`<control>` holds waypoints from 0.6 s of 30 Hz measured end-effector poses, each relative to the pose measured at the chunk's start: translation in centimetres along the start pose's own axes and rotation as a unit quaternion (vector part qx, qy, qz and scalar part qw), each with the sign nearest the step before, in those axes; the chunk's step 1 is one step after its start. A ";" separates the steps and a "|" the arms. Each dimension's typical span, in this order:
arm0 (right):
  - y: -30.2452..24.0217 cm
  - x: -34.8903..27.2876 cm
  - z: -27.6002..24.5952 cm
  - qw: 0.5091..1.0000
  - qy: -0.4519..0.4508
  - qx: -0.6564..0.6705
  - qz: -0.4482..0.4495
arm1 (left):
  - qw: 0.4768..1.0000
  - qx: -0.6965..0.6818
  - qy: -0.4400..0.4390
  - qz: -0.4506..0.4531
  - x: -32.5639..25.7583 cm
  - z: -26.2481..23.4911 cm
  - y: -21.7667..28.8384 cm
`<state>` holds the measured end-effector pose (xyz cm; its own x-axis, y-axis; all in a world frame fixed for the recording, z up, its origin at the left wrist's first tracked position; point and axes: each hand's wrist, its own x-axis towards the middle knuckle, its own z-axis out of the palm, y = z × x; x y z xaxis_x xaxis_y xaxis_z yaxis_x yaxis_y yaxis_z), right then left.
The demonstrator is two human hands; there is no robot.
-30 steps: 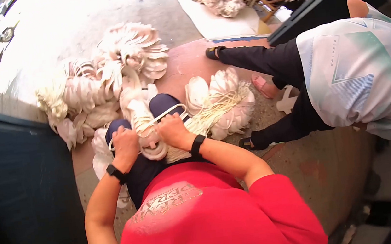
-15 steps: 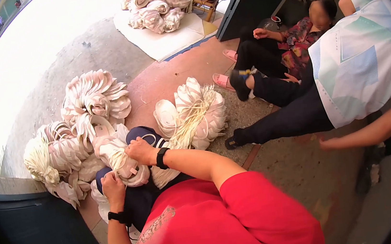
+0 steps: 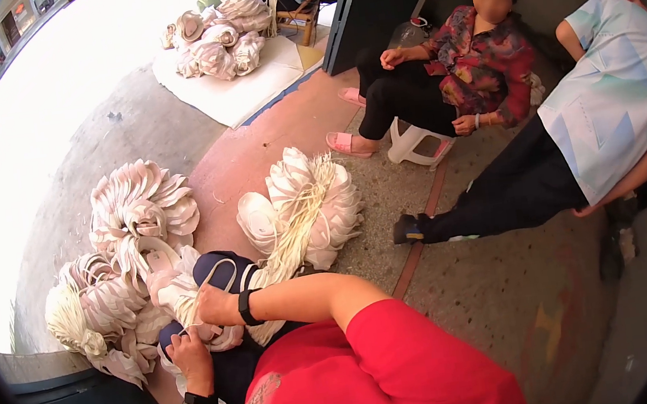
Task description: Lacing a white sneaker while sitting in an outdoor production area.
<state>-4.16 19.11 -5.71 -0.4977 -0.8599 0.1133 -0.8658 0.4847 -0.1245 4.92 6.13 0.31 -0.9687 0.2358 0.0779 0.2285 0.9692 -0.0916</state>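
The person sits with a bundle of pale shoe insoles (image 3: pixel 192 313) resting on their lap, where both hands can reach it. The left hand (image 3: pixel 189 353) closes its fingers on the bundle's lower edge, steadying it, while the right hand (image 3: pixel 211 304) presses on top, fingers curled around it. More tied bundles (image 3: pixel 140 203) and a fanned stack with pale strings (image 3: pixel 308 204) lie within reach on the floor (image 3: pixel 462 298).
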 end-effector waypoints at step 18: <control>-1.5 -0.5 -4.1 1.000 0.014 -0.020 0.006 | 0.998 0.022 0.001 0.066 -0.6 -0.2 -0.6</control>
<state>-2.85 19.48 -1.58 -0.5095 -0.8491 0.1392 -0.8604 0.5021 -0.0868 5.36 5.37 0.48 -0.9301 0.3615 0.0652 0.3497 0.9258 -0.1438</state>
